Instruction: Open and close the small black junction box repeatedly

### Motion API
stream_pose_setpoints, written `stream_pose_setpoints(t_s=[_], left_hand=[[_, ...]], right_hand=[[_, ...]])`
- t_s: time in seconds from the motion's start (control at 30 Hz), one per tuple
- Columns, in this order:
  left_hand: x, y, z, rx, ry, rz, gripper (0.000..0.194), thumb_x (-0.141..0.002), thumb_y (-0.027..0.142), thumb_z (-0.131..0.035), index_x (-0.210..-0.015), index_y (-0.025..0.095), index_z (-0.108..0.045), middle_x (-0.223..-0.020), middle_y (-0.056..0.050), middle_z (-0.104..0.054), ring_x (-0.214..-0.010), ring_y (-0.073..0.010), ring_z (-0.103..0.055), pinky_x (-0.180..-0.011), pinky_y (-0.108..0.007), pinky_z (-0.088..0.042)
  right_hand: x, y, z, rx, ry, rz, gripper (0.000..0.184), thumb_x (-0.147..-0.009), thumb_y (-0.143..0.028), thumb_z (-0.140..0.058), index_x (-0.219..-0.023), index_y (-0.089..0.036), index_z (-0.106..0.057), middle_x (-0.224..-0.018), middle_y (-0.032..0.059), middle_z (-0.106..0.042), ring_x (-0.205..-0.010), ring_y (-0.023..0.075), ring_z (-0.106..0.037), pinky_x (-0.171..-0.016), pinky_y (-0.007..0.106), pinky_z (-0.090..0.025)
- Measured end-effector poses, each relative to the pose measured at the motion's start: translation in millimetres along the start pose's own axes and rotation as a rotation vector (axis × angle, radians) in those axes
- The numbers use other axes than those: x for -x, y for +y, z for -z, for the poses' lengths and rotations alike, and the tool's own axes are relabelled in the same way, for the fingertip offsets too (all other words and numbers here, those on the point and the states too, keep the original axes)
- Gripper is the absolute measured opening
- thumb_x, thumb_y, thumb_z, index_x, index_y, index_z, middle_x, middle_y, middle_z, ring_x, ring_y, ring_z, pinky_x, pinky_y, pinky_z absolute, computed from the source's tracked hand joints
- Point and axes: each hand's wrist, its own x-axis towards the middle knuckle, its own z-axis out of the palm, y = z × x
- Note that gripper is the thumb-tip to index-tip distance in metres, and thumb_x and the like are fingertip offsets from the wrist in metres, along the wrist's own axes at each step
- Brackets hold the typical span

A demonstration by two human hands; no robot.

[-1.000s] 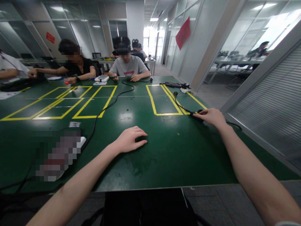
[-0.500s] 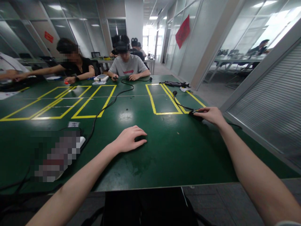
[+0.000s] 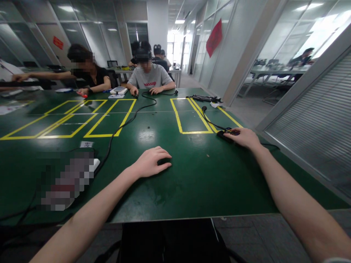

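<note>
While the left hand (image 3: 154, 163) rests empty and loosely curled, well apart, the right hand (image 3: 246, 138) has bent fingers on the black device (image 3: 223, 136) (gripping or not, one cannot tell), which juts left past them on the table (image 3: 197, 186).

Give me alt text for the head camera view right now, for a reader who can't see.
A person's right hand touches a dark object on a green table, while the left hand rests there holding nothing. Yellow tape marks rectangles beyond, and a co-worker in grey and another in black sit across.
</note>
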Motion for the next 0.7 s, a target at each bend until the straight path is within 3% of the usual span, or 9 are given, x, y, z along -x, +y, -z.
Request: stream_pose_setpoints(t_s=[0.17,0.3,0.4,0.5,0.6,0.7], left_hand=[[0,-1,-0.2,0.004,-0.002,-0.001,0.024,-0.099,0.036,-0.062,-0.114,0.022,-0.074,-0.114,-0.007,-0.076,-0.105,-0.0226,-0.069,-0.093,-0.036,-0.056],[0,0,0.6,0.011,0.013,0.003,0.030,-0.098,0.036,-0.062,-0.123,0.021,-0.070,-0.117,-0.008,-0.074,-0.108,-0.0240,-0.068,-0.095,-0.039,-0.056],[0,3,2.3,0.012,0.078,-0.013,0.036,-0.096,0.034,-0.064,-0.131,0.022,-0.065,-0.127,-0.010,-0.070,-0.116,-0.0256,-0.065,-0.099,-0.040,-0.054],[1,5,3.3,0.007,0.099,-0.043,0.021,-0.091,0.029,-0.067,-0.110,0.021,-0.071,-0.114,-0.009,-0.071,-0.107,-0.0244,-0.065,-0.093,-0.037,-0.054],[2,5,2.7,0.016,0.048,-0.052,0.008,-0.087,0.026,-0.066,-0.083,0.019,-0.067,-0.084,-0.004,-0.068,-0.082,-0.0193,-0.064,-0.073,-0.030,-0.051],[2,6,2.0,0.035,0.059,-0.044,0.007,-0.087,0.024,-0.063,-0.084,0.018,-0.066,-0.079,-0.002,-0.065,-0.073,-0.0159,-0.060,-0.064,-0.026,-0.045]], right_hand=[[20,-55,-5,0.015,-0.066,0.186,0.040,-0.087,-0.050,-0.067,-0.111,-0.020,-0.078,-0.114,0.0123,-0.076,-0.106,0.0334,-0.070,-0.081,0.038,-0.056],[52,-104,-18,-0.138,-0.099,0.516,0.036,-0.088,-0.045,-0.070,-0.111,-0.018,-0.079,-0.114,0.0121,-0.075,-0.102,0.0310,-0.071,-0.088,0.039,-0.055],[90,-142,-27,-0.294,-0.165,0.786,0.033,-0.087,-0.043,-0.074,-0.111,-0.021,-0.078,-0.105,0.0085,-0.074,-0.092,0.0257,-0.072,-0.082,0.036,-0.056],[124,-171,-29,-0.405,-0.265,0.986,0.033,-0.088,-0.042,-0.075,-0.115,-0.023,-0.076,-0.105,0.0062,-0.072,-0.091,0.0215,-0.071,-0.081,0.031,-0.055],[139,-183,-27,-0.403,-0.286,1.003,0.033,-0.085,-0.041,-0.079,-0.112,-0.022,-0.076,-0.101,0.0051,-0.071,-0.088,0.0214,-0.071,-0.076,0.030,-0.053],[138,-184,-25,-0.380,-0.277,0.956,0.031,-0.084,-0.042,-0.080,-0.106,-0.022,-0.076,-0.099,0.0043,-0.069,-0.086,0.0206,-0.070,-0.074,0.030,-0.053]])
